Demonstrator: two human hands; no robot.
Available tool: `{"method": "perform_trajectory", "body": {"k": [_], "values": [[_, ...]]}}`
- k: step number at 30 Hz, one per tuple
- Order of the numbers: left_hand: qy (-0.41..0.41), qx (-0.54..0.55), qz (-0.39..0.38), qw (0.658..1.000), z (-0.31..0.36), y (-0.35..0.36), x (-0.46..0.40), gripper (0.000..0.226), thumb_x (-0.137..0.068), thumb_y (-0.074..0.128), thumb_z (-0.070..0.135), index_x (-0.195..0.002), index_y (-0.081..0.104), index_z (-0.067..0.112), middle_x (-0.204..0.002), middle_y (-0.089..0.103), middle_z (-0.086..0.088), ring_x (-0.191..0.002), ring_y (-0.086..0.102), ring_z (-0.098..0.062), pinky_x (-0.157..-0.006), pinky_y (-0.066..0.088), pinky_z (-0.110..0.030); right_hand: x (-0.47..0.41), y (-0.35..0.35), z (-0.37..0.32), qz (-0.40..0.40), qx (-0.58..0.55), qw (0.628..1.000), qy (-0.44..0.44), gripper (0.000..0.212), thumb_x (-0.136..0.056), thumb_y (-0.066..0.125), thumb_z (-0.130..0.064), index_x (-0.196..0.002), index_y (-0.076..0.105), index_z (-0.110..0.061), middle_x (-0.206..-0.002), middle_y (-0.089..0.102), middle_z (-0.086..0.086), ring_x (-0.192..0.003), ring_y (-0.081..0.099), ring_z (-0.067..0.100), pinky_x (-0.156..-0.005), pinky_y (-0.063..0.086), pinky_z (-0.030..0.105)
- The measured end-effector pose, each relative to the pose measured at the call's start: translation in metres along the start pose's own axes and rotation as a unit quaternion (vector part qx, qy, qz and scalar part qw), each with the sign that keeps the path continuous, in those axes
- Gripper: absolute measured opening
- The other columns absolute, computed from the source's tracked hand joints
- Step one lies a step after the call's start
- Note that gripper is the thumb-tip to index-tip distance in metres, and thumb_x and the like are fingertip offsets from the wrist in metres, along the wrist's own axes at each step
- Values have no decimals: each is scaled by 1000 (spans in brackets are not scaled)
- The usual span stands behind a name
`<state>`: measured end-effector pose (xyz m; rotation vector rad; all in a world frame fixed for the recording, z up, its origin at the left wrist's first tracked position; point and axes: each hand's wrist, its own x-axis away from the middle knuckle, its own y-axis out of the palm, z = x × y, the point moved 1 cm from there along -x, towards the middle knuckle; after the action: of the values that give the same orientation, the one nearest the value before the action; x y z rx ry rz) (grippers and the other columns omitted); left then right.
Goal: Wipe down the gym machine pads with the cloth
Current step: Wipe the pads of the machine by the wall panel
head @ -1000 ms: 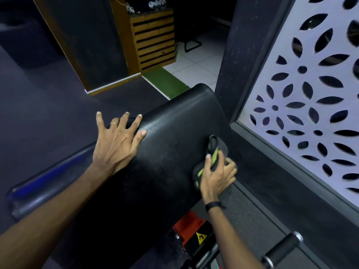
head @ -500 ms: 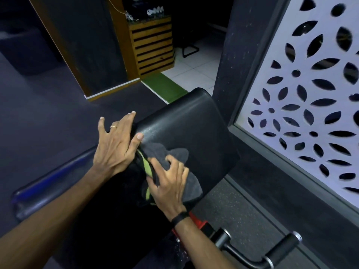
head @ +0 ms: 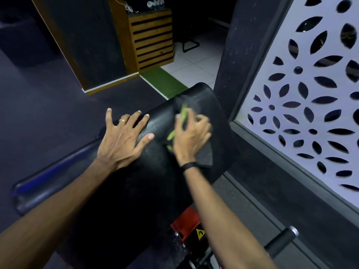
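Left hand (head: 124, 139) lies flat, fingers spread, on the black vinyl gym pad (head: 155, 171) at centre frame. Right hand (head: 191, 135), motion-blurred, presses the dark grey, green-edged cloth (head: 205, 155); its grip is unclear.

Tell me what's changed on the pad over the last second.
The right hand swept the cloth from the pad's right edge across to the left hand, then up toward the far end, pressing on it throughout. The left hand stayed spread flat on the pad's left edge; the pad did not move.
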<state>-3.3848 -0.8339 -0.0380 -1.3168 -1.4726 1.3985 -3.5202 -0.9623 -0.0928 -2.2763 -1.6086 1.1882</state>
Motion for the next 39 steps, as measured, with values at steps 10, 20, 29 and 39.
{"method": "perform_trajectory", "body": {"k": [10,20,29,39], "values": [[22,-20,13,999,-1,1,4,84,-97,12,70,-149,43,11,-151,44,-12,-125,54,-33,-117,6,-66,23,-18,43,-80,15,987,-135,31,-87,67,-39,-117,68,-29,-112,58,10,-98,52,29,-76,37,41],[36,-42,33,998,0,2,3,85,-97,10,71,-148,45,13,-149,46,-10,-125,52,-31,-116,7,-68,-36,-15,163,-64,90,975,191,57,-93,49,-62,-140,51,-30,-131,47,16,-121,40,36,-89,41,53],[30,-14,90,995,3,-4,13,70,-100,21,66,-138,59,21,-147,48,-10,-126,50,-31,-114,6,-70,70,-33,127,-34,67,983,167,47,-87,59,-49,-128,62,-26,-118,52,14,-106,48,35,-78,48,51],[-73,14,156,985,-13,-14,109,51,-102,34,42,-130,60,8,-148,46,-17,-126,52,-37,-117,6,-66,231,-73,41,-112,-39,993,-7,42,-77,83,-29,-117,69,-30,-116,55,8,-97,53,30,-81,44,43]]}}
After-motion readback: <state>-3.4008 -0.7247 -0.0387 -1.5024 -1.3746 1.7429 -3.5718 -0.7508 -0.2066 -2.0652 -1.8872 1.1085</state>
